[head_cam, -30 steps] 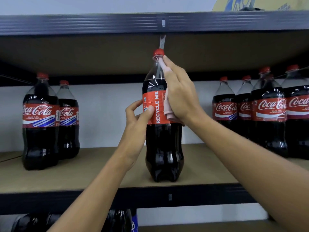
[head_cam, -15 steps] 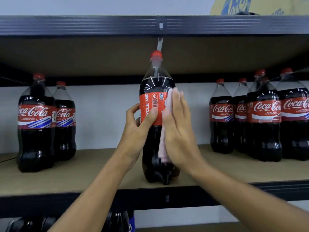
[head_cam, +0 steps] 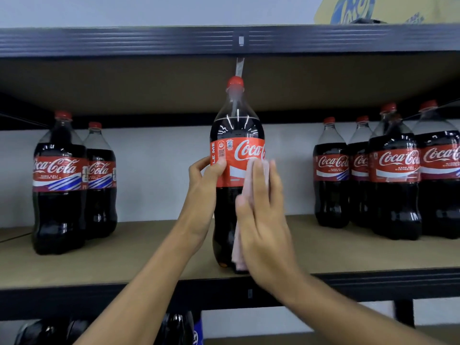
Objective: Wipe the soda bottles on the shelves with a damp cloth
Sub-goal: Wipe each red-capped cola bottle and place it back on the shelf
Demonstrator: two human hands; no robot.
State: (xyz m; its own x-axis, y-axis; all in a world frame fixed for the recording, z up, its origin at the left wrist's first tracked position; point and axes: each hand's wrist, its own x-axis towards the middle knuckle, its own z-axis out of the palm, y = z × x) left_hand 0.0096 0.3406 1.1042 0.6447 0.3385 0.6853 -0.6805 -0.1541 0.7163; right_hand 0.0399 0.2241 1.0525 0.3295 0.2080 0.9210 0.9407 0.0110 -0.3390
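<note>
Left hand grips the middle bottle at its red label, thumb across the front and fingers curled round the left side, holding it upright near the front edge of the shelf. Right hand lies flat against the bottle's right front, fingers straight and close together, pointing up, their tips reaching the lower part of the label. Between that palm and the bottle sits a pale pink cloth, pressed to the dark plastic; one strip of it shows beside the fingers on the label and its lower end hangs out under the hand, down to the bottle's base. The bottle stands between the two hands, its red cap just below the upper shelf. Two more bottles stand well apart on the left, and a group of four stands on the right, all upright and capped. Dark bottle tops show on the level below.
</note>
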